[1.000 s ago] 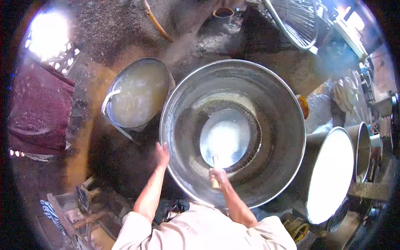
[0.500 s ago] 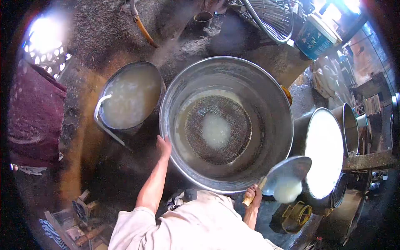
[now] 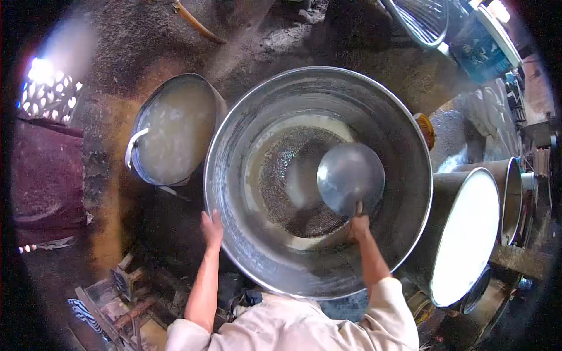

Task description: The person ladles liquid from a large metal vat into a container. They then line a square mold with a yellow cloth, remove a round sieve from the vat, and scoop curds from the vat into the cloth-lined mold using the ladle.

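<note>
A large round metal pot (image 3: pixel 246 266) stands in front of me, with a perforated disc (image 3: pixel 281 205) showing in its bottom. At its left rim is my left hand (image 3: pixel 212 229), closed against the edge; some of its fingers are hidden. My right hand (image 3: pixel 359 227) grips the short handle of a wide metal ladle (image 3: pixel 351 178) above the right half of the pot's inside. The ladle's round bowl covers part of the disc. Whether liquid is in the bowl, I cannot tell.
On the left stands a bucket of cloudy liquid (image 3: pixel 178 131) with a white handle. Close by on the right is a drum with a bright white top (image 3: pixel 468 240). A blue bucket (image 3: pixel 483 50) is at the upper right, and a wooden frame (image 3: pixel 120 304) lies lower left.
My right hand has swung the ladle from outside the pot's lower right, where its bowl held pale liquid, to over the pot's inside. My left hand remains at the rim.
</note>
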Demonstrator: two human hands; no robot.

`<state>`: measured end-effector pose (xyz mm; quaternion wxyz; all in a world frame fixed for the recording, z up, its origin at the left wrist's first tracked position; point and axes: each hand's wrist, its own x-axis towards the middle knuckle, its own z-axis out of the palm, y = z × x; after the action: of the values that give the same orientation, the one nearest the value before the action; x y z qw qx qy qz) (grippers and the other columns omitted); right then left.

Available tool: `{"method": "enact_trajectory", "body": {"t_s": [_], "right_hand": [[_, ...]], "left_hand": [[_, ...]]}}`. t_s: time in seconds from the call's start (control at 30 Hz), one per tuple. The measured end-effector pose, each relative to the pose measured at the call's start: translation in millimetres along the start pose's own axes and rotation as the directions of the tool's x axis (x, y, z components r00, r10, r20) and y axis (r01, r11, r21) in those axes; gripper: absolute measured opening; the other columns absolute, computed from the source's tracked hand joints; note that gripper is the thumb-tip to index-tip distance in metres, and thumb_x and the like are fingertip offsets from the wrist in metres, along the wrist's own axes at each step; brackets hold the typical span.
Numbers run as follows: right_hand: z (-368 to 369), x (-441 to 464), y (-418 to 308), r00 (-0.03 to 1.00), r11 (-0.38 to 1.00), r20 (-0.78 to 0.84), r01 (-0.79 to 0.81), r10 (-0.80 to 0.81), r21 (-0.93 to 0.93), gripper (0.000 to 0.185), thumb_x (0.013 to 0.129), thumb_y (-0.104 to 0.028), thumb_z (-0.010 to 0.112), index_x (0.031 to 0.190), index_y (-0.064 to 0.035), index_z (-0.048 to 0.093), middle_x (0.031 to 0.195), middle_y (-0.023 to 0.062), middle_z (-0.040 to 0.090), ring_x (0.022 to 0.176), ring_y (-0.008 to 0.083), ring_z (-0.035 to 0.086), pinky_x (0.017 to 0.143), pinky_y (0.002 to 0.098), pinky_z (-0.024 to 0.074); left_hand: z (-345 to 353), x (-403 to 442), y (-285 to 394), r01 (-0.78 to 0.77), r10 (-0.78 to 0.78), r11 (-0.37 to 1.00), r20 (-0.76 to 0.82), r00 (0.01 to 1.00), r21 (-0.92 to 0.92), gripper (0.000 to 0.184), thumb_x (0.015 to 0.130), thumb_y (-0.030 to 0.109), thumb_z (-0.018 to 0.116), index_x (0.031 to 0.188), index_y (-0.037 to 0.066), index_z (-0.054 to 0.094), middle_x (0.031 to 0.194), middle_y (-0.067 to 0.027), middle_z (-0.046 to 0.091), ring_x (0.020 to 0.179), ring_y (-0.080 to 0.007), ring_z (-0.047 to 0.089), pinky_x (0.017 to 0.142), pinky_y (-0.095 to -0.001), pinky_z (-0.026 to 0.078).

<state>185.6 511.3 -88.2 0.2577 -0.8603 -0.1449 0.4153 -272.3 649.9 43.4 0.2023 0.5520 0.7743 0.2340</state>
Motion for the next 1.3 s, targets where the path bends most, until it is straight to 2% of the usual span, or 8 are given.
{"method": "enact_trajectory", "body": {"t_s": [0.1, 0.3, 0.63, 0.77, 0.83, 0.9, 1.1, 1.3], "right_hand": [[-10, 81, -54, 0.997, 0.831, -0.005, 0.061, -0.076, -0.553, 0.041, 0.077, -0.016, 0.054, 0.106, 0.0048, 0.036, 0.095, 0.0173, 0.050, 0.083, 0.0294, 0.051, 0.070, 0.0374, 0.0425], [-4, 141, -95, 0.986, 0.643, 0.039, 0.135, -0.161, -0.754, 0.055, 0.081, -0.023, 0.049, 0.126, 0.0052, 0.033, 0.114, 0.0221, 0.051, 0.101, 0.0374, 0.052, 0.083, 0.0389, 0.0449], [154, 68, 122, 0.814, 0.999, 0.578, -0.045, 0.054, -0.030, 0.022, 0.080, -0.015, 0.056, 0.098, -0.0035, 0.052, 0.082, 0.0085, 0.054, 0.069, 0.0235, 0.052, 0.061, 0.0341, 0.0449], [222, -35, 122, 0.673, 0.882, 0.715, -0.438, 0.192, 0.175, 0.010, 0.079, -0.012, 0.059, 0.086, -0.0045, 0.057, 0.066, 0.0037, 0.055, 0.053, 0.0156, 0.052, 0.049, 0.0307, 0.0452], [233, -76, 104, 0.516, 0.614, 0.810, -0.744, 0.280, 0.262, 0.007, 0.079, -0.011, 0.058, 0.081, -0.0056, 0.055, 0.060, 0.0040, 0.052, 0.050, 0.0156, 0.051, 0.044, 0.0293, 0.0445], [210, -125, 34, 0.413, 0.608, 0.870, -0.773, 0.268, 0.180, 0.011, 0.079, -0.014, 0.058, 0.073, -0.0072, 0.051, 0.057, 0.0020, 0.050, 0.047, 0.0136, 0.050, 0.042, 0.0277, 0.0436], [89, -227, -51, 0.595, 0.718, 0.797, -0.598, 0.100, 0.356, 0.008, 0.079, -0.006, 0.056, 0.076, -0.0022, 0.050, 0.058, 0.0055, 0.049, 0.045, 0.0149, 0.049, 0.042, 0.0289, 0.0425], [9, -269, 19, 0.833, 0.577, 0.549, -0.418, -0.065, 0.702, 0.009, 0.079, -0.004, 0.057, 0.078, -0.0016, 0.048, 0.062, 0.0030, 0.049, 0.046, 0.0106, 0.047, 0.041, 0.0254, 0.0426]], "left_hand": [[7, 2, -19, 0.011, -0.010, 0.999, 0.033, 0.999, -0.052, 0.046, 0.084, 0.031, 0.051, 0.101, -0.011, 0.048, 0.088, -0.0294, 0.057, 0.086, -0.0419, 0.056, 0.072, -0.0435, 0.044], [6, 1, -12, 0.083, -0.086, 0.995, 0.045, 0.995, 0.063, 0.056, 0.086, 0.034, 0.048, 0.110, -0.016, 0.043, 0.104, -0.0330, 0.051, 0.101, -0.0418, 0.050, 0.086, -0.0410, 0.039], [3, -2, -7, 0.091, -0.095, 0.981, 0.016, 0.995, 0.169, 0.060, 0.087, 0.037, 0.047, 0.113, -0.017, 0.040, 0.106, -0.0354, 0.049, 0.101, -0.0452, 0.048, 0.088, -0.0424, 0.038], [2, -1, -11, 0.015, -0.016, 0.999, 0.040, 0.999, 0.039, 0.051, 0.086, 0.033, 0.049, 0.105, -0.014, 0.046, 0.095, -0.0329, 0.053, 0.092, -0.0441, 0.052, 0.079, -0.0443, 0.041], [-4, -2, 8, 0.020, -0.013, 0.995, 0.071, 0.997, -0.095, 0.043, 0.086, 0.030, 0.050, 0.099, -0.010, 0.049, 0.092, -0.0301, 0.055, 0.089, -0.0426, 0.053, 0.076, -0.0451, 0.040], [3, -4, -1, -0.084, 0.083, 0.996, -0.021, 0.996, -0.035, 0.037, 0.086, 0.029, 0.050, 0.095, -0.007, 0.050, 0.086, -0.0268, 0.056, 0.084, -0.0417, 0.055, 0.073, -0.0457, 0.040], [2, -3, -9, -0.053, 0.053, 0.998, -0.005, 0.999, -0.022, 0.041, 0.085, 0.029, 0.049, 0.099, -0.010, 0.048, 0.093, -0.0289, 0.055, 0.090, -0.0411, 0.054, 0.078, -0.0435, 0.041], [18, 11, -37, -0.134, 0.134, 0.991, 0.000, 0.991, -0.007, 0.038, 0.084, 0.029, 0.049, 0.094, -0.007, 0.049, 0.092, -0.0292, 0.056, 0.090, -0.0442, 0.053, 0.077, -0.0477, 0.040]]}}
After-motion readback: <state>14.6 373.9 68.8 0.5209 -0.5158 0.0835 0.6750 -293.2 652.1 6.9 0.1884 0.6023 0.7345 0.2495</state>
